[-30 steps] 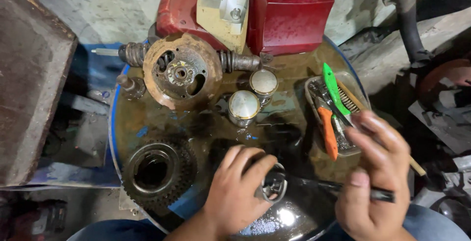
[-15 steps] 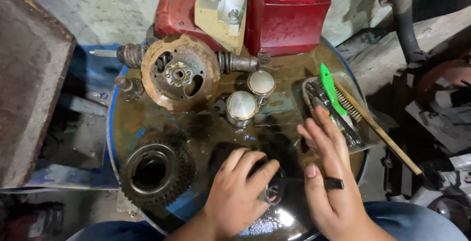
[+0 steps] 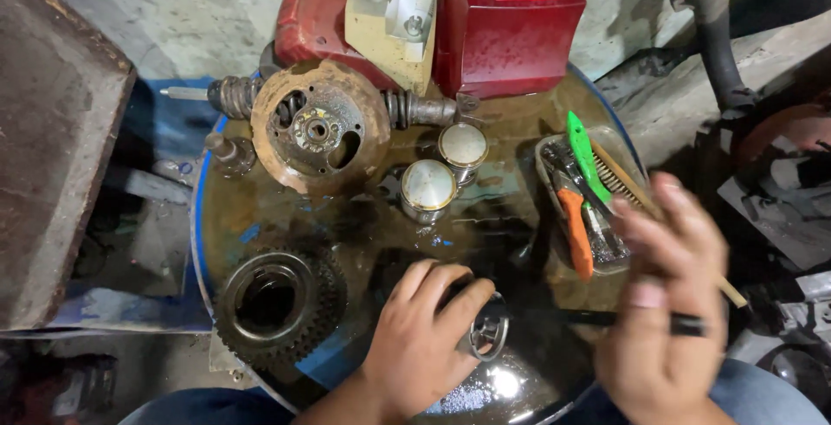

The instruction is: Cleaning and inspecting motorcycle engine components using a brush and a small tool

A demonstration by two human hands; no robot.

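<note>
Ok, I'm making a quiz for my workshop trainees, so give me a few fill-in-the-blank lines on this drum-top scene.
1. The left hand grips a shiny metal part on top of the ____ drum.
2. The gear lies to that hand's ____.
3. The tray holds an orange-handled tool and a ____ one.
4. The right hand holds a thin ____ rod.

Missing: blue; left; green; black

Left hand: palm down, back of the hand facing up, fingers curled and pressed together, tips pointing up and to the right, forearm entering from the lower edge. Right hand: motion-blurred, raised, fingers spread and loosely bent, thumb tucked across the palm side. The two hands are apart, not touching.
</note>
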